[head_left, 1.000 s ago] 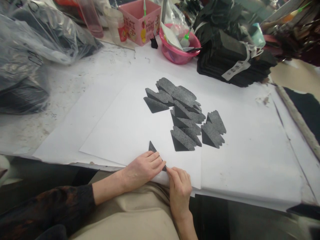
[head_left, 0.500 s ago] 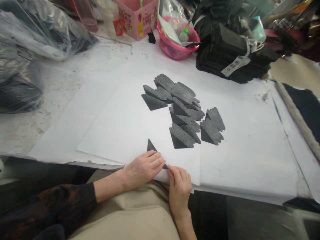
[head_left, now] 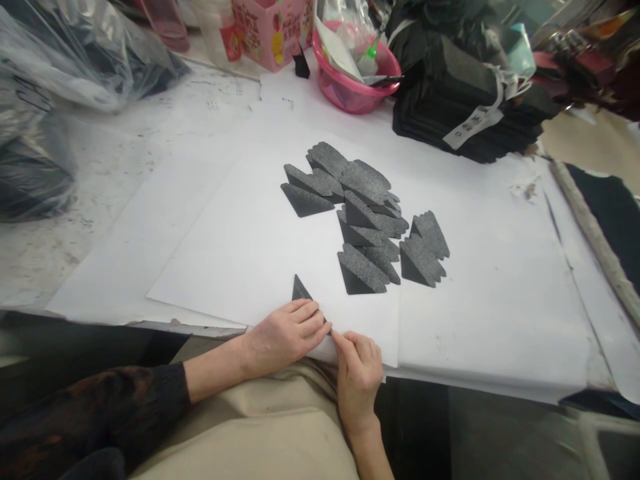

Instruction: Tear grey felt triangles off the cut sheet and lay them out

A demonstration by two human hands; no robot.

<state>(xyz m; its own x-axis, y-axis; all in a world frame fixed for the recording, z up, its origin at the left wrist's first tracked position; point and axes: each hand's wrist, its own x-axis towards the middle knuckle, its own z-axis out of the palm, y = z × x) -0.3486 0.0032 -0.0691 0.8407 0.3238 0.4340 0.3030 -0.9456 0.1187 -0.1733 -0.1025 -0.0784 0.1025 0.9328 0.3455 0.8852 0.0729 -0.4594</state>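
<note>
A dark triangular piece of sheet material point(head_left: 301, 289) lies at the near edge of the white paper, its pointed top sticking out past my left hand point(head_left: 287, 333). That hand is closed over the middle of the piece, its fingers together and pressing it down. My right hand point(head_left: 359, 370) is closed in a pinch at the piece's lower right tip, thumb and forefinger on it and the other fingers curled. Just beyond both hands lie several similar dark grey pieces point(head_left: 364, 270), overlapping, with speckled faces and black triangular folded corners. The lower part of the held piece is hidden under my fingers.
White paper sheets point(head_left: 210, 253) cover the table. At the back stand a pink basin point(head_left: 345, 93) with small items, a pink box point(head_left: 275, 30) and a tied black stack point(head_left: 450, 100) with a white tag. Plastic-wrapped bundles point(head_left: 35, 147) lie at the left.
The whole view has shifted slightly. Both hands stay on the same dark piece, with the right fingertips a touch closer to the left fingers; the scattered pieces lie as before.
</note>
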